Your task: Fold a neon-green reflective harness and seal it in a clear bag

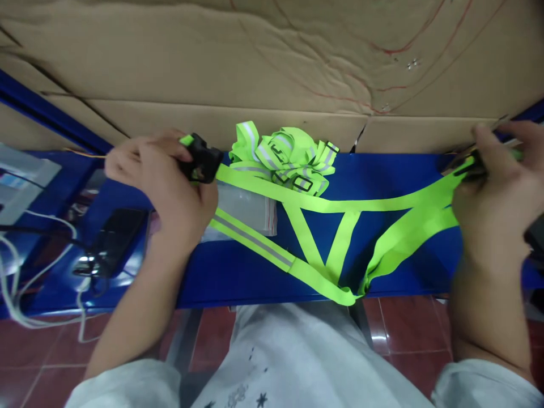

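A neon-green reflective strap harness (323,226) is stretched across the blue workbench (238,272) between my hands. My left hand (165,181) grips its black plastic buckle (202,163) at the left end. My right hand (497,187) pinches the other strap end with a dark buckle part (467,169) at the far right. The straps form a V shape in the middle and hang slightly over the bench's front edge. A bundled second green harness (284,156) lies behind, against the cardboard.
Brown cardboard (272,62) walls the back of the bench. A clear plastic bag (246,209) lies under the straps. At the left lie a black device (117,232), white cables (25,283) and papers (21,181). Red floor tiles show below.
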Demonstrator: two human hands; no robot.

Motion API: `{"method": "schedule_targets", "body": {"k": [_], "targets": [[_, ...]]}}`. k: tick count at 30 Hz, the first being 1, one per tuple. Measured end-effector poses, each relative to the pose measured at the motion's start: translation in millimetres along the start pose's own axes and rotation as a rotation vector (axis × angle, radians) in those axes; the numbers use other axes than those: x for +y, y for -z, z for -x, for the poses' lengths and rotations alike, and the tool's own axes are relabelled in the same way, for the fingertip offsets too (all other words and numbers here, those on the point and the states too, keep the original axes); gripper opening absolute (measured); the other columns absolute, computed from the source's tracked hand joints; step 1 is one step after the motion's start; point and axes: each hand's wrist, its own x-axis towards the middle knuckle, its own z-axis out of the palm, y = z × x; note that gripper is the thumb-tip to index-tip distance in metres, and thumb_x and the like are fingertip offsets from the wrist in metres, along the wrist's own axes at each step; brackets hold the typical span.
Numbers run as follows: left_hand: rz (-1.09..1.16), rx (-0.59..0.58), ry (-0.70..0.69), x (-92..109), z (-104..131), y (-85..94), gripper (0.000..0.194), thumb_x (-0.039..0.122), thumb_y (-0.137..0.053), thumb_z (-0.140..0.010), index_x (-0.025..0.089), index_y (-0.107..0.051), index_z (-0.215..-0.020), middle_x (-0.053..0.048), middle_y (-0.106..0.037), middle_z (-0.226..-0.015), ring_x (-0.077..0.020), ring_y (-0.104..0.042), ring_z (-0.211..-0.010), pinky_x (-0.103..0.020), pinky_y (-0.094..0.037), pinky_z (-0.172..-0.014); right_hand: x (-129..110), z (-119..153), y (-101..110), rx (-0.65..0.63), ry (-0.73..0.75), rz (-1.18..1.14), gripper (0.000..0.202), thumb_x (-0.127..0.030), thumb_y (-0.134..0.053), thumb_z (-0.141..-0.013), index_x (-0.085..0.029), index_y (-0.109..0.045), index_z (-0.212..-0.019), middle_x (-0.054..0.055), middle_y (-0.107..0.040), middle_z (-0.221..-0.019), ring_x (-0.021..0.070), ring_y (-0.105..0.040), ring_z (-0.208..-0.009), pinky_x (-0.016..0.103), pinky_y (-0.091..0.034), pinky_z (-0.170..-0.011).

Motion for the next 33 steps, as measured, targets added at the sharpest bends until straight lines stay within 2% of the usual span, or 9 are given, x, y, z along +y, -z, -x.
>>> {"method": "schedule_targets", "body": {"k": [3, 5, 8, 12, 16, 20, 22, 26, 33], "targets": [[-0.045, 0.066, -0.145, 15.9, 10.4, 6.3, 0.047, 0.017, -0.065, -0.058, 0.018, -0.054, -0.104, -0.011, -0.067, -0.121, -0.0339, -0.05, -0.113, -0.064, -0.031, -0.107, -25.1, 4.2, -8.4, -0.048, 0.227, -0.072, 0.057, -0.011, -0.061, -0.087, -0.019, -0.068, -0.143, 0.019, -0.062, -0.143, 0.0351, -0.057, -0.132, 0.055, -0.043, -0.095], [-0.037, 0.043, -0.242, 32.2, 16.7, 11.4, 0.043, 0.018, -0.066, -0.065, 0.02, -0.057, -0.107, -0.009, -0.069, -0.117, -0.0361, -0.051, -0.118, -0.067, -0.029, -0.111, -54.3, 11.5, -7.2, -0.097, 0.297, -0.144, 0.064, -0.007, -0.056, -0.085, -0.014, -0.061, -0.149, 0.022, -0.061, -0.144, 0.0331, -0.057, -0.131, 0.051, -0.046, -0.099], [-0.048, -0.089, -0.38, 64.9, 31.4, 15.6, 0.03, 0.017, -0.065, -0.078, 0.025, -0.063, -0.106, -0.007, -0.072, -0.109, -0.037, -0.055, -0.118, -0.068, -0.029, -0.112, -103.5, 29.6, -2.8, -0.316, 0.412, -0.264, 0.07, -0.003, -0.047, -0.084, -0.01, -0.053, -0.154, 0.023, -0.055, -0.15, 0.0335, -0.058, -0.123, 0.05, -0.049, -0.098], [-0.027, -0.303, -0.409, 97.5, 57.4, 7.8, 0.052, 0.01, -0.05, -0.089, 0.023, -0.059, -0.139, -0.011, -0.072, -0.104, -0.0372, -0.06, -0.125, -0.069, -0.027, -0.119, -147.5, 62.0, -2.2, -0.443, 0.45, -0.504, 0.076, -0.001, -0.042, -0.082, -0.013, -0.044, -0.157, 0.022, -0.041, -0.158, 0.0364, -0.05, -0.126, 0.056, -0.05, -0.098], [0.029, -0.49, -0.41, 103.7, 76.0, -4.3, 0.064, 0.012, -0.04, -0.096, 0.007, -0.037, -0.16, -0.023, -0.066, -0.133, -0.0359, -0.063, -0.127, -0.052, -0.048, -0.108, -159.8, 85.7, -0.4, -0.48, 0.439, -0.682, 0.084, 0.0, -0.04, -0.084, -0.021, -0.029, -0.164, 0.019, -0.031, -0.162, 0.0351, -0.044, -0.136, 0.057, -0.047, -0.108], [0.042, -0.508, -0.432, 105.7, 82.6, -8.7, 0.06, 0.009, -0.033, -0.1, 0.008, -0.036, -0.16, -0.021, -0.048, -0.161, -0.0322, -0.052, -0.145, -0.046, -0.047, -0.111, -161.8, 92.3, 3.5, -0.443, 0.427, -0.683, 0.084, 0.0, -0.038, -0.085, -0.02, -0.025, -0.165, 0.02, -0.028, -0.162, 0.0357, -0.041, -0.139, 0.057, -0.046, -0.109], [0.074, -0.511, -0.429, 107.3, 83.4, -9.7, 0.058, 0.007, -0.032, -0.1, 0.008, -0.04, -0.158, -0.02, -0.055, -0.156, -0.0305, -0.052, -0.145, -0.046, -0.046, -0.112, -163.6, 92.7, 4.4, -0.427, 0.43, -0.67, 0.084, -0.001, -0.038, -0.086, -0.021, -0.023, -0.166, 0.02, -0.028, -0.163, 0.0362, -0.042, -0.139, 0.057, -0.046, -0.108], [0.079, -0.537, -0.368, 108.6, 85.4, -12.0, 0.057, 0.007, -0.037, -0.096, 0.009, -0.045, -0.153, -0.018, -0.068, -0.134, -0.0311, -0.066, -0.119, -0.045, -0.051, -0.1, -170.4, 91.7, 5.2, -0.409, 0.413, -0.617, 0.083, -0.001, -0.038, -0.088, -0.019, -0.023, -0.167, 0.02, -0.03, -0.162, 0.0356, -0.043, -0.138, 0.053, -0.046, -0.108], [0.228, -0.632, -0.304, 113.0, 91.4, -12.1, 0.077, 0.021, -0.052, -0.091, 0.003, -0.024, -0.161, -0.024, -0.058, -0.133, -0.0372, -0.058, -0.12, -0.052, -0.049, -0.104, -189.3, 89.5, 7.5, -0.424, 0.352, -0.422, 0.073, -0.004, -0.034, -0.093, -0.015, -0.029, -0.165, 0.022, -0.037, -0.163, 0.0358, -0.045, -0.134, 0.062, -0.041, -0.112]]}}
